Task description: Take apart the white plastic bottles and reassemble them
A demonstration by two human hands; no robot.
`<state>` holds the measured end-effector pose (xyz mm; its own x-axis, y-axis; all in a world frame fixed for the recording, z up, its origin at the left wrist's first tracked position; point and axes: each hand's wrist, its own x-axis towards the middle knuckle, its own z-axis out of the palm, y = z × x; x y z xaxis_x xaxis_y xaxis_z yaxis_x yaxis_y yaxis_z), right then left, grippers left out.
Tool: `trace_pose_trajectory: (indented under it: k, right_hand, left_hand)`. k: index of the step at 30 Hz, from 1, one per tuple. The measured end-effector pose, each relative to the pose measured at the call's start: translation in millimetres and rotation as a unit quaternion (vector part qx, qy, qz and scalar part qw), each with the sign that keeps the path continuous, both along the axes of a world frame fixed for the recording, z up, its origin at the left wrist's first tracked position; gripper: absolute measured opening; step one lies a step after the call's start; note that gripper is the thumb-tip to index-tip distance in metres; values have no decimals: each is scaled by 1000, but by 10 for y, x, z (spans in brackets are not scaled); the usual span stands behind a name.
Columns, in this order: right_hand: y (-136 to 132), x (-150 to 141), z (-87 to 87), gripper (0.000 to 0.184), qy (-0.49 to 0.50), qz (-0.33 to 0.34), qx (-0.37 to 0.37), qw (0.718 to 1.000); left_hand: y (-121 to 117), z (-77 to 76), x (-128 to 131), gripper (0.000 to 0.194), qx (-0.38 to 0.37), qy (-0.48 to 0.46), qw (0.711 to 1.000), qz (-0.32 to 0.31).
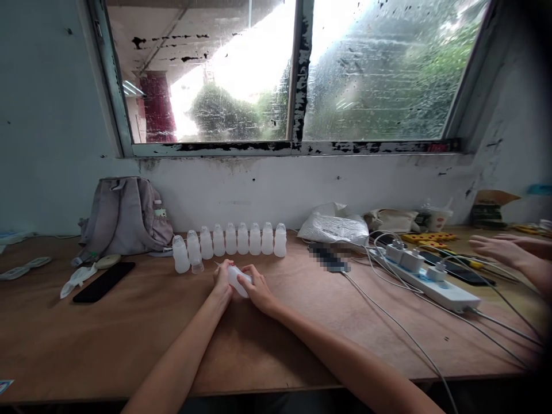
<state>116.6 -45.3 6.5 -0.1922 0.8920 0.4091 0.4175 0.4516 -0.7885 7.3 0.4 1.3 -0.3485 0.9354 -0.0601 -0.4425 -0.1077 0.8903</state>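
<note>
A white translucent baby bottle [238, 280] lies tilted between my two hands, above the wooden table. My left hand [223, 278] is closed at its upper left end, and something thin sticks out by those fingers, too small to name. Around the other side of the bottle, my right hand [259, 287] has its fingers wrapped. Behind my hands, several similar bottles [230, 240] stand upright in a row, with clear caps on top. A small clear cap [197, 268] rests on the table in front of the row's left end.
A grey backpack [123, 215], a black phone [104, 282] and a white crumpled wrapper [78, 280] lie to the left. At right are a silver bag [334, 223], another phone [330, 259] and a power strip [431, 284] with cables. Another person's hands [504, 250] reach in at far right.
</note>
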Motion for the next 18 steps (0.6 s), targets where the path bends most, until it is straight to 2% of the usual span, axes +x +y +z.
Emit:
trace_pose_trajectory:
  k: [4, 8, 11, 15, 18]
  right_hand:
    - [91, 0, -56, 27, 62, 6, -46, 997]
    - [276, 97, -105, 33, 130, -24, -82, 988]
    - [403, 228, -87, 33, 174, -54, -83, 980]
    - [506, 371, -35, 33, 214, -84, -95, 969]
    - [541, 417, -16, 33, 233, -92, -108, 962]
  left_hand:
    - [-1, 66, -95, 30, 29, 115, 993, -19]
    - [-30, 114, -265, 17, 87, 239, 967, -3]
    - [-25, 83, -379, 15, 110, 313, 942, 43]
    - [40, 6, -527, 32, 100, 402, 901, 131]
    - [86, -32, -666, 41, 77, 456, 870, 172]
